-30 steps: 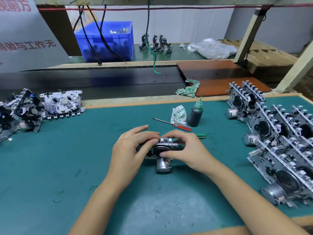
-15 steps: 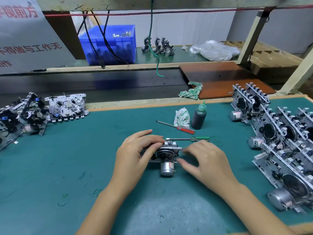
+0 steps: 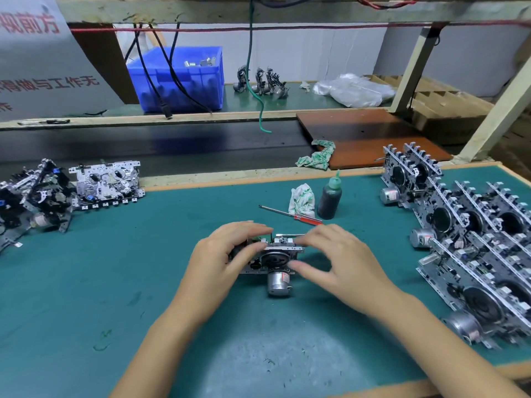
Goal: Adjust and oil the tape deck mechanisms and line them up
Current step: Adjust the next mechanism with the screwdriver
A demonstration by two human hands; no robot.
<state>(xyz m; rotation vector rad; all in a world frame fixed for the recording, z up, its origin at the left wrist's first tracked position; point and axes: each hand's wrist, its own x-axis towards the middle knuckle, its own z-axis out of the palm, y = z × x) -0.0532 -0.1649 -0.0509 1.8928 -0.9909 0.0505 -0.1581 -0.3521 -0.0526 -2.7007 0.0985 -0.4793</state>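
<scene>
While its curled fingers and thumb grip the left end of the small metal tape deck mechanism with a black flywheel and a silver cylindrical motor, the left hand steadies it upright on the green bench mat, near the middle. The right hand sits just right of the mechanism with fingers spread and loosely bent; motion blur hides whether the fingertips touch the frame. Just beyond the hands lies a thin metal tool, partly hidden. Farther off rest a red-handled screwdriver, a crumpled white and green rag and a dark squeeze bottle with a green nozzle. At the right, a row of finished mechanisms stands on edge, motors facing near. At the far left lies a pile of loose mechanisms. On the far shelf sits a blue plastic bin. The white sign at the upper left carries red Chinese characters, cut off at the edge.
</scene>
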